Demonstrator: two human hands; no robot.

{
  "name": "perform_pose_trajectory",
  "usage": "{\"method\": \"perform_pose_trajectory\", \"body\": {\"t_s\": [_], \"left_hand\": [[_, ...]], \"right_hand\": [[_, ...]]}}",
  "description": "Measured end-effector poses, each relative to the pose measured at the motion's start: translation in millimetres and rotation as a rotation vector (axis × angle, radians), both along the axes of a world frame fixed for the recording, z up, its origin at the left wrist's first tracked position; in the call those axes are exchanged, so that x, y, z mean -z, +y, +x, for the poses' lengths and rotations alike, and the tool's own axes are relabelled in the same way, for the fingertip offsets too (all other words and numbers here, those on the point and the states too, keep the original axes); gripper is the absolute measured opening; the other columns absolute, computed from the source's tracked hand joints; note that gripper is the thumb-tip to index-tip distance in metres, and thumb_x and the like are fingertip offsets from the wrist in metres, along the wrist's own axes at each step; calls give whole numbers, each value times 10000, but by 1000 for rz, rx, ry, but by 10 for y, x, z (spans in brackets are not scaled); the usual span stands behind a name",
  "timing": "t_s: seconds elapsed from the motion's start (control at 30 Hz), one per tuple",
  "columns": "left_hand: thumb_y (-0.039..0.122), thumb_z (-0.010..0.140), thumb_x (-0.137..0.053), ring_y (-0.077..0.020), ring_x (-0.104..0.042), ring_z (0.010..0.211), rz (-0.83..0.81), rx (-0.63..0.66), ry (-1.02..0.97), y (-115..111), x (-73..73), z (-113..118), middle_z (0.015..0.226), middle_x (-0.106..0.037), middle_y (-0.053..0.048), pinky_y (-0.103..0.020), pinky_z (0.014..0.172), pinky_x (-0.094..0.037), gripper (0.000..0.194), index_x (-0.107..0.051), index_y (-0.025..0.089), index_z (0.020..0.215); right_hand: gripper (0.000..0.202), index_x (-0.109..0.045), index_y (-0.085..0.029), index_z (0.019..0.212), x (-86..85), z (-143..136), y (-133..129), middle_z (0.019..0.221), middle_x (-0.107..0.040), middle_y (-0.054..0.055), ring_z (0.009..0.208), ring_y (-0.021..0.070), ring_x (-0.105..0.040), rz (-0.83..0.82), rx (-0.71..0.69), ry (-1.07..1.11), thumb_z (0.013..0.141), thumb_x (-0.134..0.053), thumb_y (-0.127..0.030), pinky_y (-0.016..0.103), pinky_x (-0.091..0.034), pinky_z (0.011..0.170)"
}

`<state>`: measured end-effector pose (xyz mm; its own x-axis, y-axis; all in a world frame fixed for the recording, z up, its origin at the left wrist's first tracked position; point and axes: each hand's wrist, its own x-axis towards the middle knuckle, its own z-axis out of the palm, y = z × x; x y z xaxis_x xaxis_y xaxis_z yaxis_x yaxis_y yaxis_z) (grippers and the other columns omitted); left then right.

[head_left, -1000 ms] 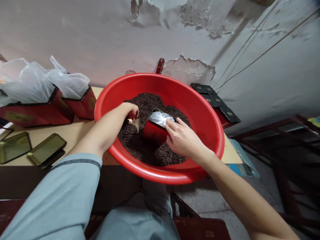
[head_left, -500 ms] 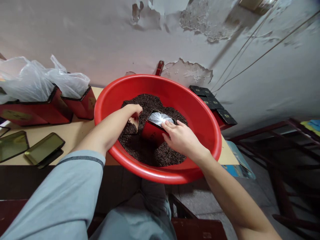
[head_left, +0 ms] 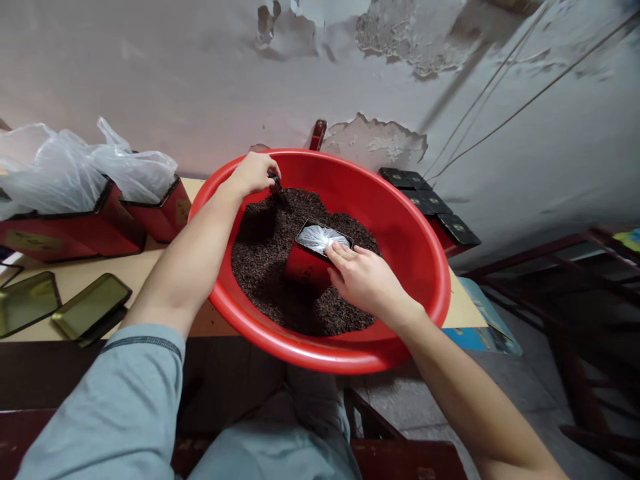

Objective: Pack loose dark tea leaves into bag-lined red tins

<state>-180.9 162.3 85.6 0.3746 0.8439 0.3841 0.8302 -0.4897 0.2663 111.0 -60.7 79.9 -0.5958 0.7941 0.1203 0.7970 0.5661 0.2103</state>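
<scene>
We are holding the red tin with our right hand, fingers pressing its rim; left hand closed on something dark at the far edge of the tea leaves, red basin resting on the tabletop

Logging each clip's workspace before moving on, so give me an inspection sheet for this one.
Surface: tan table against a peeling wall.
Job's things: red basin of dark loose tea; red tin with a clear bag liner stands in the tea.
Clutter: two lined red tins at left, green-gold lids, black-lidded tins behind the basin.
Hands: left hand at the basin's far rim, closed on something small and dark; right hand on the tin's rim.
Cables: thin wires across the wall.
Surroundings: dark metal frame at right, tiled floor.
</scene>
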Motion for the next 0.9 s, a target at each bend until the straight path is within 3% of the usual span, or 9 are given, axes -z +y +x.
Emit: {"method": "perform_pose_trajectory", "body": {"t_s": [0.2, 0.37, 0.63, 0.77, 0.9], "left_hand": [[161, 850, -661, -183, -689, 920, 147, 35, -107, -61, -51, 126, 1026, -743, -56, -305, 939, -553, 193, -763, 155, 1014], [144, 904, -607, -220, -676, 1046, 164, 29, -40, -194, -108, 216, 1075, -711, -72, -340, 1004, -528, 224, -690, 158, 1112], [190, 924, -618, -253, -667, 1038, 148, -35, -26, -245, -128, 282, 1019, -699, -83, -370, 1004, -511, 274, -633, 137, 1192], [179, 909, -612, -245, -672, 990, 218, 31, 9, -337, -156, 359, 1017, -707, -86, -364, 931, -530, 221, -650, 150, 1125], [169, 923, -560, -238, -683, 953, 331, 164, 82, -533, -163, 624, 1090, -713, -119, -353, 818, -537, 210, -664, 133, 1102]], "right_hand": [[481, -625, -14, 1445, -8, -9, -7, 1483, -624, 220, 1359, 309, -648, -18, 20, 23, 1031, -452, -189, 465, -555, 1114], [489, -613, 9, 1445, 13, 6, -9, 1487, -615, 238, 1344, 327, -659, -21, 7, 41, 1025, -453, -181, 489, -568, 1096], [484, -617, 1, 1446, 19, 1, -18, 1474, -631, 228, 1348, 302, -658, 2, 8, 37, 1029, -463, -192, 426, -573, 1094], [488, -612, -2, 1453, 15, -1, -23, 1476, -628, 225, 1350, 295, -657, 0, 15, 36, 1026, -469, -188, 417, -572, 1096], [497, -609, 21, 1450, 20, 0, -24, 1479, -619, 237, 1338, 300, -665, -1, 15, 41, 1026, -451, -182, 420, -581, 1084]]}}
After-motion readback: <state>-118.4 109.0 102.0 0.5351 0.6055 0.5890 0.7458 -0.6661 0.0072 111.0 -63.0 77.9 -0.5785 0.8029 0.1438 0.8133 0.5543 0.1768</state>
